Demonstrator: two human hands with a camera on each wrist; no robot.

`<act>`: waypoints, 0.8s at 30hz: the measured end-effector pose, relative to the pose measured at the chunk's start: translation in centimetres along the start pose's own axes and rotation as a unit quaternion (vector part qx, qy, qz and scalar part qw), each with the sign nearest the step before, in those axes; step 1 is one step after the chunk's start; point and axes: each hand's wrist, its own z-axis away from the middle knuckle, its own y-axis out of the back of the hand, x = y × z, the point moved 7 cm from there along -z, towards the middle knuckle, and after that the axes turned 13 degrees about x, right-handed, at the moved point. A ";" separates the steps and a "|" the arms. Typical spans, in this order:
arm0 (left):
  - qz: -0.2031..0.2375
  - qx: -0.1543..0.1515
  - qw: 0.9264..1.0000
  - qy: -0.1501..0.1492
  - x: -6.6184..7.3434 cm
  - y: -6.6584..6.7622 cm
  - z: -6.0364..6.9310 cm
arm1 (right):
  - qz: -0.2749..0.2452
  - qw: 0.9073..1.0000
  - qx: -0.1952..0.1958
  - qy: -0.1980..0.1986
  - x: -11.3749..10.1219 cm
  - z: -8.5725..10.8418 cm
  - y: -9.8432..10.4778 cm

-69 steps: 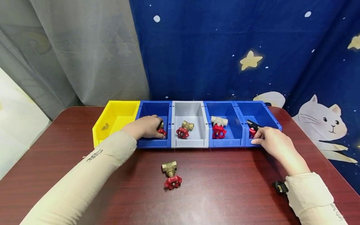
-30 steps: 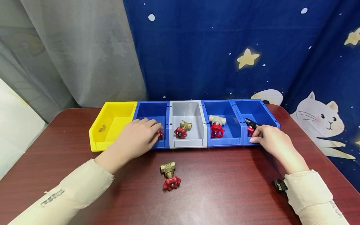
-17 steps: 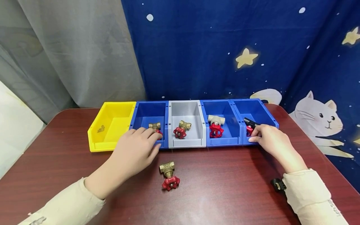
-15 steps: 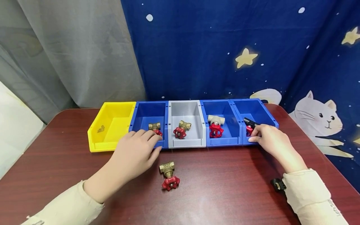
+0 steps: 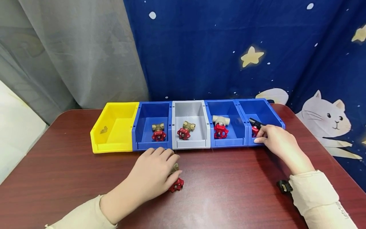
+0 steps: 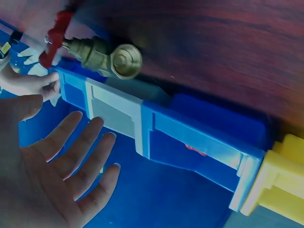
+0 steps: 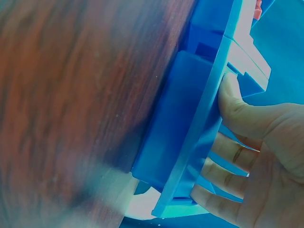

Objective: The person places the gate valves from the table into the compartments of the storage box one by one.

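Note:
Over a brass valve with a red handwheel [image 5: 176, 185] on the table hovers my left hand [image 5: 145, 178], its fingers loosely spread and partly hiding the valve. In the left wrist view a gap shows between those fingers and the brass valve [image 6: 97, 54]. At the far right blue bin [image 5: 274, 118] is my right hand [image 5: 278, 143], fingers reaching inside beside a black-bodied valve with a red wheel [image 5: 255, 123]. Its thumb lies on the bin's front rim [image 7: 223, 88] in the right wrist view. The bin wall hides the fingertips, so their grip is unclear.
Brass valves with red wheels lie in the left blue bin [image 5: 137, 140] and the grey bin [image 5: 191, 145]. A white valve with a red wheel [image 5: 221, 128] lies in another blue bin. The yellow bin [image 5: 114, 148] stands leftmost. A black clip [image 5: 284, 186] is by the right sleeve.
My left hand has drawn back from the left blue bin, uncovering the brass valve there, and moved over the valve on the table. My right hand has stayed at the far right bin.

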 end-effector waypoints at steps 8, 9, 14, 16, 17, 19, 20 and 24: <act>0.009 -0.045 0.999 0.020 0.4 -0.7 0.4 | -0.001 1.000 -0.001 0.002 0.0 0.0 0.0; 0.010 -0.051 0.998 0.025 0.4 -0.8 0.5 | -0.001 1.000 -0.001 0.002 0.0 0.0 0.0; 0.023 -0.063 0.997 0.043 0.5 -1.3 0.9 | 0.000 1.000 0.001 0.003 0.0 0.0 -0.1; 0.024 -0.057 0.997 0.043 0.6 -1.4 1.1 | 0.000 1.000 0.000 0.003 0.0 0.0 0.0; 0.024 -0.054 0.997 0.042 0.7 -1.5 1.1 | 0.000 1.000 0.000 0.003 0.0 0.0 -0.1; 0.022 -0.051 0.998 0.039 0.9 -1.6 1.2 | -0.001 1.000 -0.001 0.002 0.0 -0.1 -0.1; 0.021 -0.052 0.998 0.038 0.9 -1.7 1.3 | -0.001 1.000 -0.001 0.002 0.0 -0.1 -0.1; 0.022 -0.065 0.997 0.038 1.1 -2.2 1.4 | 0.002 1.000 0.004 0.002 0.0 0.0 -0.1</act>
